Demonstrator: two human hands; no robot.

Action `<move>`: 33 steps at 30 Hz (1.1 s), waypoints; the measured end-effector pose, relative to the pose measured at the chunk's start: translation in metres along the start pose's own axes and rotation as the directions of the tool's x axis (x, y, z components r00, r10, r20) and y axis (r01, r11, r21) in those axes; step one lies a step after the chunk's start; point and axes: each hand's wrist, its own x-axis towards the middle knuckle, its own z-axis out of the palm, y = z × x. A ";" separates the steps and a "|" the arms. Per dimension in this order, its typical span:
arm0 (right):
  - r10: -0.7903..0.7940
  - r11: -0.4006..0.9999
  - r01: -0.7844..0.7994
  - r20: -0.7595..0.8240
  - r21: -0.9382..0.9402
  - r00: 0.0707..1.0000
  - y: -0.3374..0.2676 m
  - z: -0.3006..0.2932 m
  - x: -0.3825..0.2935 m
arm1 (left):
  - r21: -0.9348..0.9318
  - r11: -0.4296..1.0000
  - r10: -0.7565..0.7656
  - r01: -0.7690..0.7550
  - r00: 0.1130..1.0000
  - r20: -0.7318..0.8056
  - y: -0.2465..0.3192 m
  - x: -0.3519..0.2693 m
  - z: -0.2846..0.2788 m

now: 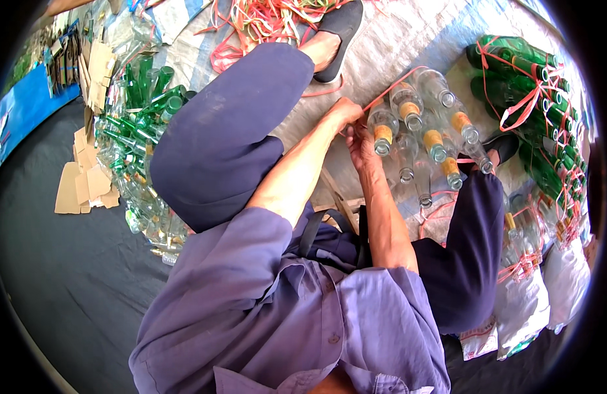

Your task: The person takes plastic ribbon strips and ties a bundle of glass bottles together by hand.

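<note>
Several clear glass bottles, some with orange-yellow neck labels, lie bunched with their mouths towards me. A red plastic strap runs from my hands along the far side of the bunch. My left hand is closed on the strap at the left of the bottles. Just below it, my right hand is beside the nearest left bottle, fingers bent near the strap's lower part. Whether those fingers grip the strap is hidden. More red strap lies loose below the bunch.
Green bottles tied with red strap are stacked at right. Tied clear bottles and white sacks stand below them. Loose bottles and cardboard lie left. Tangled strap lies beyond my shoe.
</note>
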 end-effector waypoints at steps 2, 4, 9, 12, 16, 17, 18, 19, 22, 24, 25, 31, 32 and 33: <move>0.010 0.974 0.001 0.045 -0.227 0.999 -0.003 0.009 -0.002 | -0.039 0.998 -0.052 0.056 0.995 0.089 0.001 0.002 -0.001; 0.002 0.966 0.007 0.034 -0.259 0.999 0.001 0.012 0.000 | -0.056 0.998 0.038 -0.035 0.997 0.061 -0.011 0.018 -0.005; 0.087 0.977 -0.097 -0.059 -0.189 0.994 0.003 0.010 -0.007 | -0.225 0.964 0.161 -0.144 0.985 0.061 -0.023 0.023 -0.014; 0.125 0.990 -0.130 -0.095 -0.049 0.988 -0.004 0.010 -0.015 | -0.356 0.934 0.029 0.009 0.994 0.103 0.007 -0.013 -0.011; 0.189 0.978 -0.179 -0.098 0.104 0.977 -0.001 0.006 -0.010 | -0.497 0.867 0.001 0.014 1.000 0.031 0.016 0.004 -0.007; 0.187 0.978 -0.176 -0.100 0.108 0.977 -0.001 0.004 -0.008 | -0.510 0.860 -0.030 0.016 0.999 -0.019 0.019 0.011 -0.005; 0.176 0.981 -0.162 -0.139 0.108 0.975 -0.001 0.003 -0.005 | -0.566 0.824 -0.053 0.030 0.998 -0.023 0.023 0.020 -0.005; 0.165 0.983 -0.147 -0.178 0.108 0.970 -0.003 0.002 -0.001 | -0.650 0.759 -0.060 0.019 0.997 -0.040 0.027 0.028 -0.005; 0.167 0.974 -0.141 -0.141 0.176 0.976 -0.013 0.008 -0.014 | -0.619 0.786 -0.068 0.002 0.994 -0.084 0.037 0.049 -0.005; 0.145 0.988 -0.133 -0.177 0.082 0.973 -0.020 0.018 -0.029 | -0.630 0.776 -0.106 0.024 0.990 -0.093 0.036 0.057 0.002; 0.144 0.987 -0.130 -0.177 0.091 0.974 -0.018 0.013 -0.027 | -0.650 0.759 -0.145 0.040 0.983 -0.109 0.034 0.059 0.004; -0.140 0.982 0.128 -0.083 -0.141 0.987 0.003 -0.051 -0.001 | -0.747 0.664 -0.177 0.026 0.977 -0.123 0.043 0.045 0.027; -0.182 0.973 0.168 -0.078 -0.157 0.980 0.003 -0.053 0.001 | -0.728 0.685 -0.194 0.030 0.970 -0.143 0.050 0.035 0.028; -0.198 0.970 0.186 -0.064 -0.157 0.978 0.004 -0.057 0.009 | -0.776 0.631 -0.173 -0.021 0.971 -0.167 0.049 0.043 0.022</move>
